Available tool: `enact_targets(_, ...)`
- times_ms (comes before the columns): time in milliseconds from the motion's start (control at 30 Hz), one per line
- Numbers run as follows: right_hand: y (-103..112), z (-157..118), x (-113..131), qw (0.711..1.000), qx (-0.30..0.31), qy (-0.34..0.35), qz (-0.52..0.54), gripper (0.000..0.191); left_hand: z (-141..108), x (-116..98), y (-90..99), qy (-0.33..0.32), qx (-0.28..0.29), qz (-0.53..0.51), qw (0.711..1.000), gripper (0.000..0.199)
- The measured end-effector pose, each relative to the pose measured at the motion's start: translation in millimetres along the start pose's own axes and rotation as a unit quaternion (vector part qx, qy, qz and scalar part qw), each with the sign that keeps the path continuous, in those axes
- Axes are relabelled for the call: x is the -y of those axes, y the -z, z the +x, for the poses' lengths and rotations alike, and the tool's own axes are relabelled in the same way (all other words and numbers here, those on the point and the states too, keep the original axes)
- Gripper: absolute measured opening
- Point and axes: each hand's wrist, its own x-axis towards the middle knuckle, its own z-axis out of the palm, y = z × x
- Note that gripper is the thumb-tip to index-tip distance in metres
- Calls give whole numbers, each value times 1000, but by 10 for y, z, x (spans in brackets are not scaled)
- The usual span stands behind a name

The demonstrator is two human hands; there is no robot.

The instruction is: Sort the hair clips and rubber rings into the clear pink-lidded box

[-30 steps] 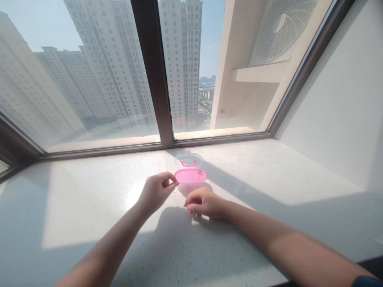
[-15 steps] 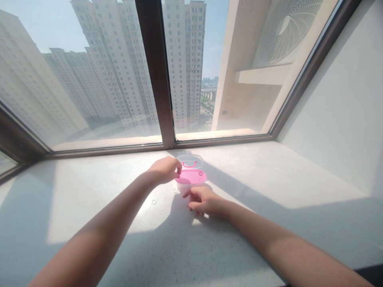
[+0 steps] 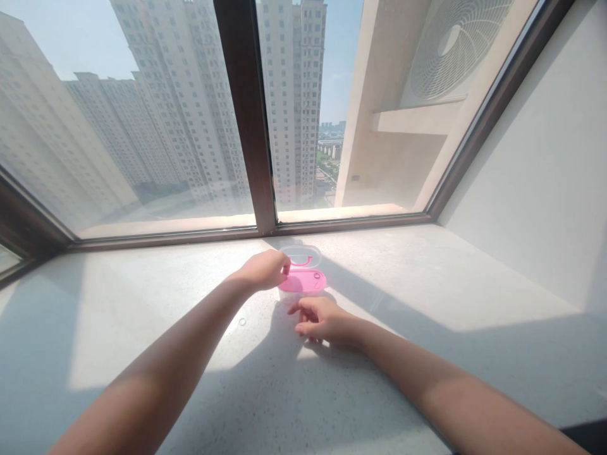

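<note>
A pink oval tray (image 3: 298, 281) sits on top of a pale container, and a dark small ring (image 3: 317, 275) and a pink small ring (image 3: 316, 285) lie at its right end. Over the tray's left end is my left hand (image 3: 265, 268), its thumb and fingers curled together; whatever is between the fingertips is too small to make out. My right hand (image 3: 322, 318) rests in front of the container, thumb and fingers apart and holding nothing visible. A pale green ring (image 3: 243, 321) lies on the sill, left of both hands.
Behind the tray lies a clear oval lid (image 3: 315, 250) with a pink handle (image 3: 300, 263). The speckled white sill (image 3: 199, 404) runs up to a brown window frame (image 3: 190, 236). A white wall (image 3: 535, 189) bounds the right side.
My left hand has shifted slightly right, and its fingertips are drawn a little higher over the tray's left end. My right hand stays almost where it was.
</note>
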Motion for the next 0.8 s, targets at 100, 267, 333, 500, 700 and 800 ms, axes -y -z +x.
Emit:
enact_targets(100, 1, 5, -19, 1000, 2, 0, 6, 31, 2, 11, -6, 2, -9, 6, 1000, 21)
enact_targets(267, 4, 8, -41, 1000, 6, 0, 10, 32, 13, 24, 2, -4, -5, 11, 1000, 19)
enact_targets(333, 5, 6, -33, 1000, 6, 1, 7, 32, 15, 23, 0, -10, -2, 9, 1000, 20)
enact_targets(500, 12, -5, 3, 1000, 1, 3, -1, 32, 4, -8, -6, -19, -6, -4, 1000, 19)
enact_targets(700, 12, -19, 4, 1000, 2, 15, -16, 29, -98, -22, 123, -5, -38, -29, 999, 22)
enact_targets(800, 13, -19, 0, 1000, 13, 16, -16, 30, -241, 105, 142, 11, -33, -48, 998, 21)
